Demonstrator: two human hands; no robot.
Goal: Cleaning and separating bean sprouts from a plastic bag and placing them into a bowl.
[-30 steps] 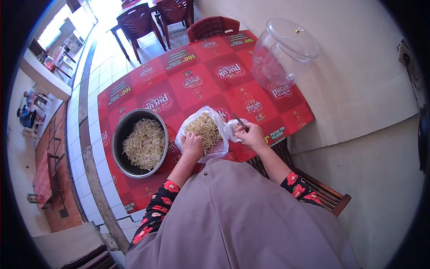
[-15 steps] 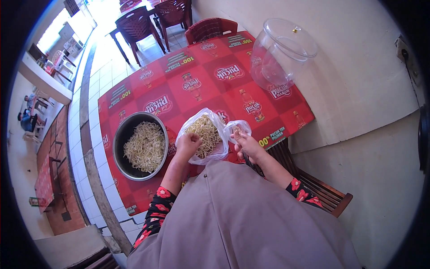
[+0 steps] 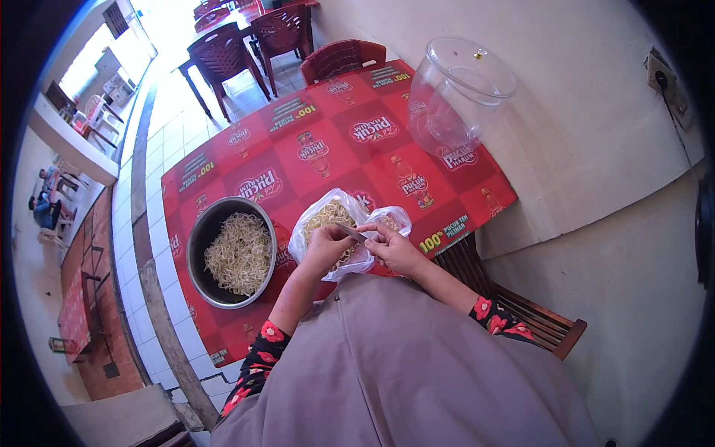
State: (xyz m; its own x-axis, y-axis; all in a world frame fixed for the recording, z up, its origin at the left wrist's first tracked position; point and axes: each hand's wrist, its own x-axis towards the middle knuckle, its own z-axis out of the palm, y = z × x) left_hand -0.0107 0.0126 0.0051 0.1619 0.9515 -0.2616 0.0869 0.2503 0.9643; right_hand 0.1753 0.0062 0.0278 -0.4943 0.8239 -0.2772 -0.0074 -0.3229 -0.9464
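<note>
Close together over a clear plastic bag of bean sprouts, my two hands meet fingertip to fingertip. My left hand is closed in a pinch, and so is my right hand. Between their fingertips runs a thin greyish strip, too small to name. A smaller plastic bag lies just beyond my right hand; its contents are mostly hidden. To the left of my left hand stands a deep metal pot holding many pale bean sprouts.
The red patterned tablecloth covers the table under everything. A large clear plastic jar stands at the far right, by the wall. Red chairs are beyond the table, and a slatted wooden chair is at the right.
My hands have come together over the bag; my right hand has moved left from the smaller bag. A thin greyish strip now shows between my fingers. The view has shifted slightly.
</note>
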